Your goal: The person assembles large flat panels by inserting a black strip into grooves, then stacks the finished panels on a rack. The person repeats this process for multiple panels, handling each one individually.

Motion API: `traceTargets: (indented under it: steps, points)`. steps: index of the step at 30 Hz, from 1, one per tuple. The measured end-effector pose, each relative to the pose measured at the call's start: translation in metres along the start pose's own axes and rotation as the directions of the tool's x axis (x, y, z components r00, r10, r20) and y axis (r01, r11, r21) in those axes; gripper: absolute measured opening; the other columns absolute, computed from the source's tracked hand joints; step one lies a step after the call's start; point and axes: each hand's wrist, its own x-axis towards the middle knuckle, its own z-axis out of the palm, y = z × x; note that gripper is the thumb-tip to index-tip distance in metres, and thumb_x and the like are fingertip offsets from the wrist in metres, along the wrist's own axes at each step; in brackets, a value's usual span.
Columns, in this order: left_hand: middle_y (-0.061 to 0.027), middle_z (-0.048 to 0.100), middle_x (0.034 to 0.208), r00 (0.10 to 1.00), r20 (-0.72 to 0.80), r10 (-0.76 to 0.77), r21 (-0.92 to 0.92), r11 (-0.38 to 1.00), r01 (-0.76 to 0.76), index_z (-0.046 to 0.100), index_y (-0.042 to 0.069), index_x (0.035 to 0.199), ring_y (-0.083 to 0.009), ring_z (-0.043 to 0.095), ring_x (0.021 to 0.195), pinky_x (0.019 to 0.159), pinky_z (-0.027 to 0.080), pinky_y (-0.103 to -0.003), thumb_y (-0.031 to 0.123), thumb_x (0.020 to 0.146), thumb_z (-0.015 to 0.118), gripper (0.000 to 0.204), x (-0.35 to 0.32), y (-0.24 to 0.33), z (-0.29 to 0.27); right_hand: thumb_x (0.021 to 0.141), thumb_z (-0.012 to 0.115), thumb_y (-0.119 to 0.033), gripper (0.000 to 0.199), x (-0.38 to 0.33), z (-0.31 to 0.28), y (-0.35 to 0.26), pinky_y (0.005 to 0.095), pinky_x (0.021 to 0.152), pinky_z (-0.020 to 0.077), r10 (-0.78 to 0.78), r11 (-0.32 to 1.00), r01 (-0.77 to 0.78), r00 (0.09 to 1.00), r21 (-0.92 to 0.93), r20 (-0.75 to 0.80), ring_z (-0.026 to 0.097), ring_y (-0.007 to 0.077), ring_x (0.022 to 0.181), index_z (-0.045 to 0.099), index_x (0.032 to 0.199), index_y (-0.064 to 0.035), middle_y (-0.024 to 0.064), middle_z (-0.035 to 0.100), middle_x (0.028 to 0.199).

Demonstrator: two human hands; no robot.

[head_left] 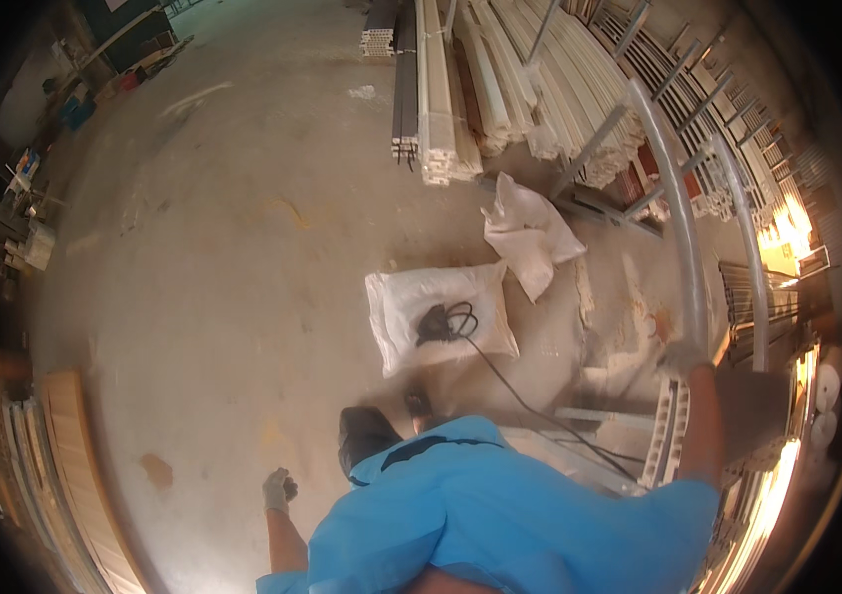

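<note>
My left hand (280, 490), in a pale glove with dark finger areas, hangs low over the concrete floor beside my body. Its fingers are curled in; whether anything small is inside them cannot be made out. Out to the right, my gloved right hand (684, 356) is at the lower visible end of a grey metal post (679, 208) and appears closed around it, though blurred. A stuffed white sack (401, 297) lies on the floor ahead of my feet. On it rests a dark object (434, 324) with a looped black cable (510, 384) trailing right.
A crumpled white sack (530, 238) lies beyond the full one. Long pale profiles (436, 109) are stacked at the back right, beside metal racks. A second metal post (745, 238) stands farther right. Wooden panels (69, 445) lean at left. Profile ends (668, 431) sit near my right arm.
</note>
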Motion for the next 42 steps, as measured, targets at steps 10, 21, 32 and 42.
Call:
traceTargets:
  steps: [10,21,32,42]
  points:
    - [-0.0108,0.065,0.072,0.98,0.185,0.067,0.436,0.889,-0.143,0.068,0.007,0.101,-0.0239,0.061,0.054,0.047,0.043,-0.034,0.03,0.088,0.069,0.026,0.151,0.194,0.043,0.083,0.07,-0.046,0.042,0.209,-0.044,-0.196,0.0396,0.087,0.0519,0.056,0.561,0.246,0.941,0.791,-0.333,0.067,0.0297,0.101,0.072,0.109,-0.013,0.0118,0.072,0.11]
    - [-0.0066,0.066,0.081,0.94,0.262,0.218,0.385,0.87,-0.309,0.068,0.01,0.103,-0.0208,0.066,0.069,0.062,0.051,-0.036,0.038,0.09,0.065,0.031,0.31,0.611,0.176,0.09,0.07,-0.037,0.029,0.253,-0.13,-0.532,0.0382,0.079,0.0557,-0.305,0.245,-0.357,0.854,0.901,0.422,0.067,0.019,0.081,0.072,0.103,-0.0107,0.0035,0.072,0.092]
    - [-0.0136,0.067,0.095,0.975,0.206,0.081,0.381,0.912,-0.156,0.066,0.004,0.111,-0.0254,0.067,0.087,0.075,0.053,-0.042,0.037,0.094,0.062,0.037,0.41,0.809,0.303,0.091,0.057,-0.034,0.036,0.52,-0.42,-0.599,0.0355,0.054,0.0432,-0.168,0.382,0.071,0.986,0.921,-0.006,0.055,0.0168,0.056,0.062,0.068,-0.007,0.0068,0.057,0.06]
    - [-0.0054,0.062,0.073,0.979,0.203,-0.026,0.311,0.95,-0.04,0.064,0.011,0.094,-0.0197,0.061,0.062,0.051,0.045,-0.037,0.035,0.093,0.06,0.024,0.5,0.927,0.368,0.093,0.063,-0.033,0.027,0.732,-0.743,-0.677,0.0344,0.063,0.0512,-0.105,0.216,0.273,0.961,0.937,-0.256,0.063,0.0164,0.069,0.069,0.1,-0.0079,0.0065,0.067,0.08]
